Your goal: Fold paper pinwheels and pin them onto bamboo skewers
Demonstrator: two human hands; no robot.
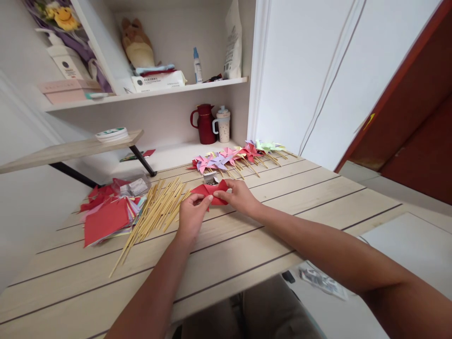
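Note:
A folded red paper piece lies on the wooden table in front of me. My left hand pinches its left edge between thumb and fingers. My right hand presses and grips its right side. A pile of thin wooden sticks lies just left of my left hand. Behind the paper stands a small open box, and beyond it a row of finished coloured paper pinwheels on sticks.
A stack of red and coloured paper sheets and a clear plastic bag lie at the left. A red jug and a lidded cup stand in the alcove. Shelves above hold boxes, a bottle and a plush toy.

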